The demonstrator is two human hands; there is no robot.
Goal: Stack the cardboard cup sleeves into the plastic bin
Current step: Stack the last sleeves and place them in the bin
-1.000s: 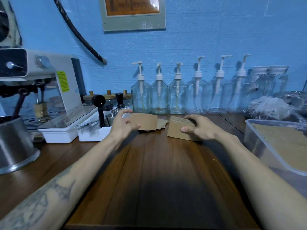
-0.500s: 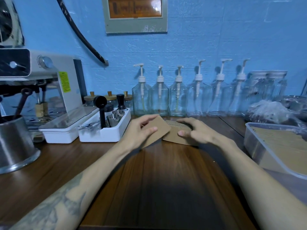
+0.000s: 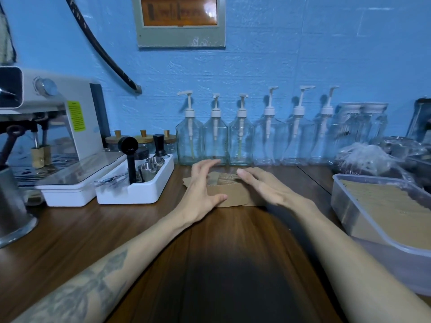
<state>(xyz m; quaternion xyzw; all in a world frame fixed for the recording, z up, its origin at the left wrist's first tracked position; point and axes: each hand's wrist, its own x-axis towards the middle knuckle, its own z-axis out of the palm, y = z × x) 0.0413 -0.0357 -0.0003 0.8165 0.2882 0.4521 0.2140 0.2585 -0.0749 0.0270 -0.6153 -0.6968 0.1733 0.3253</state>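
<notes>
A small pile of flat brown cardboard cup sleeves [image 3: 233, 194] lies on the wooden counter near the bottles. My left hand [image 3: 203, 190] covers the pile's left end with fingers spread and fairly straight, thumb against the front edge. My right hand [image 3: 265, 187] rests on the pile's right end, fingers extended flat. Neither hand lifts a sleeve. The clear plastic bin [image 3: 345, 206] stands at the right edge of the counter and holds a layer of brown sleeves [image 3: 391, 206].
A row of clear pump bottles [image 3: 240, 141] lines the blue wall behind the pile. A white tray of coffee tools [image 3: 140, 185] and an espresso machine [image 3: 53, 127] stand at the left, a steel jug [image 3: 11, 206] at far left. Plastic bags [image 3: 366, 159] lie behind the bin.
My left hand brought a sleeve from the left over onto the pile under my right hand. Both hands now lie flat on the gathered pile.
</notes>
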